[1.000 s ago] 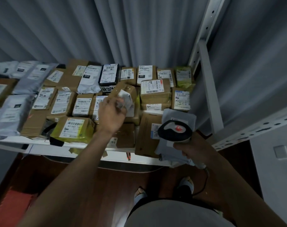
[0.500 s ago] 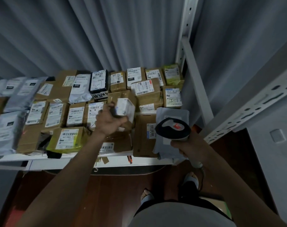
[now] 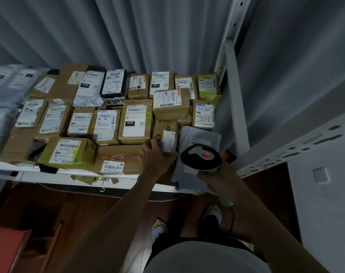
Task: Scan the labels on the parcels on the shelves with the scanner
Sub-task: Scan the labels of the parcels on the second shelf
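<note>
At shelf's front edge (image 3: pixel 49 175), left hand (image 3: pixel 155 156) gripping small parcel (image 3: pixel 168 140), right hand (image 3: pixel 219 179) holding scanner (image 3: pixel 200 157)

Grey mailer bags (image 3: pixel 2 123) at the shelf's left end are cut off by the picture's left edge. Most parcel label print is too small to read. The scanner (image 3: pixel 200 157) hides part of a grey mailer (image 3: pixel 203 137) near the shelf's right front corner, and the right hand (image 3: pixel 219 179) covers its handle.

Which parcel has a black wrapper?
The black parcel in the back row, with "5-1" handwritten on its white label. The others around it are brown boxes, grey bags or yellow-taped ones.
</note>
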